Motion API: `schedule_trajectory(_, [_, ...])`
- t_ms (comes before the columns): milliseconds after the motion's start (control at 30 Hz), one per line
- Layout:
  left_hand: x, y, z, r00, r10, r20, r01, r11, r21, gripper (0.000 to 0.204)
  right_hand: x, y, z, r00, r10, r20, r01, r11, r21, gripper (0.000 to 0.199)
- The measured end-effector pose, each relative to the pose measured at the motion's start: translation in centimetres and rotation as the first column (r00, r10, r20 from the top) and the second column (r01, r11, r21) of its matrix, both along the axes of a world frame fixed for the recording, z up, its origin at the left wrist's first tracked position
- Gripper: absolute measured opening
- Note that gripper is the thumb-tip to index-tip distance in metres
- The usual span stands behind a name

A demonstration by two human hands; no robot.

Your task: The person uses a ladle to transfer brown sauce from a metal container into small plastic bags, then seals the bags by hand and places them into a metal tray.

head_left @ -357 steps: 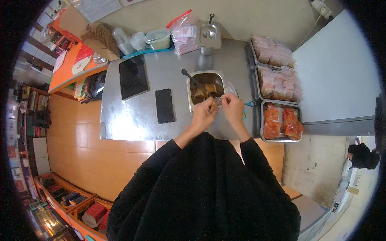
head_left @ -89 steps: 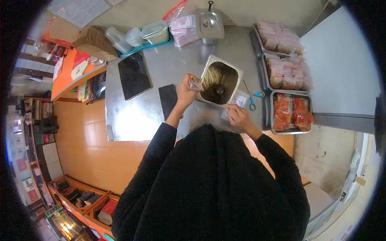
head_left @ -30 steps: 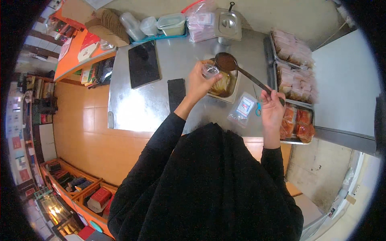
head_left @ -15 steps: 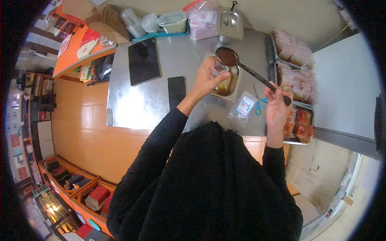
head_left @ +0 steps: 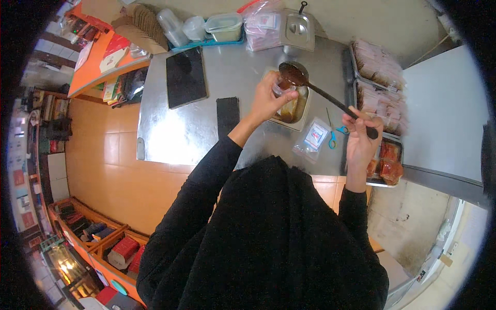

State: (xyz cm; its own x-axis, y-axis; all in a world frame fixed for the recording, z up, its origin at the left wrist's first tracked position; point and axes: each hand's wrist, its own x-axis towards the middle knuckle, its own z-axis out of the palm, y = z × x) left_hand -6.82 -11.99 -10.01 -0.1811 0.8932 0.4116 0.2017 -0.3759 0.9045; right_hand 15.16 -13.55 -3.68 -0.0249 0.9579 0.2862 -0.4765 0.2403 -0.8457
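Note:
My right hand point(head_left: 363, 135) is closed round the handle end of a black ladle point(head_left: 330, 98). Brown sauce shows in its bowl, which is tilted over a small clear plastic cup point(head_left: 283, 88). My left hand point(head_left: 269, 101) grips that cup between thumb and fingers. Beneath both lies a rectangular metal pan point(head_left: 298, 124) with brown sauce inside, partly covered by my left hand. A clear plastic bag with a printed label point(head_left: 314, 136) rests on the steel table, and blue-handled scissors point(head_left: 333, 138) lie beside it, near my right hand.
A tablet point(head_left: 186, 77) and a phone point(head_left: 228, 116) lie on the steel table point(head_left: 165, 132). Along the back stand plastic containers point(head_left: 223, 28), a bag of packets point(head_left: 262, 31) and a metal lid point(head_left: 298, 31). Trays of packets point(head_left: 380, 98) and reddish packs point(head_left: 390, 163) line the right side.
The ladle's bowl has tipped further toward the cup, and its sauce level has dropped. My right hand has shifted slightly right; the left hand has barely moved.

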Motion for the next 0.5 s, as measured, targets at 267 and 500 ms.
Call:
schedule_trajectory(267, [-0.2, 0.3, -0.2, 0.998, 0.028, -0.053, -0.027, 0.999, 0.024, 0.046, 0.2, -0.3, 1.0, 0.993, 0.008, 0.114, -0.023, 0.992, 0.127, 0.02])
schedule_trajectory(500, [-0.2, 0.4, 0.0, 0.998, 0.022, -0.051, -0.021, 1.0, 0.015, 0.046, -0.2, -0.8, 2.2, 0.973, -0.014, 0.229, -0.05, 0.961, 0.274, 0.018])
